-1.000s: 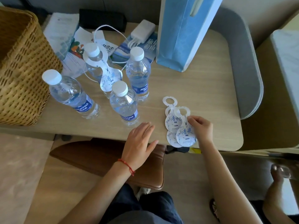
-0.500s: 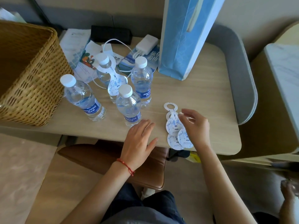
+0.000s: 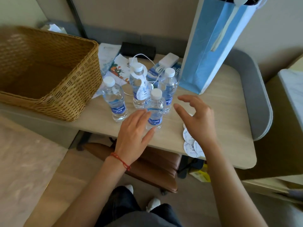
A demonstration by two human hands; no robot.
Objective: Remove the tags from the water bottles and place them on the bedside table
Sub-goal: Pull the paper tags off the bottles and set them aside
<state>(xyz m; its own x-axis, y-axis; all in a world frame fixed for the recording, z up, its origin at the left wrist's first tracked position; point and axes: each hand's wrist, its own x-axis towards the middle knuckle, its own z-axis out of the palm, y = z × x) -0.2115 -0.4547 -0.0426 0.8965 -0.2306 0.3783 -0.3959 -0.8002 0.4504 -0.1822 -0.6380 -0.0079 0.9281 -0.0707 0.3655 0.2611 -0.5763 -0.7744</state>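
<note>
Nearest the counter's (image 3: 221, 102) front edge, three loose tags (image 3: 188, 141) are lying partly under our right hand (image 3: 199, 122), which is hovering with a wide grip, holding nothing. Our left hand (image 3: 134, 135) is also spreading wide, empty, beside the front bottle (image 3: 155, 110). Farther back, a bottle is wearing the last tag (image 3: 144, 86), near the basket (image 3: 49, 71) and bag (image 3: 211, 46).

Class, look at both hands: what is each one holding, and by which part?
Nothing. The left hand and right hand hover open near the front clear plastic water bottle.
</note>
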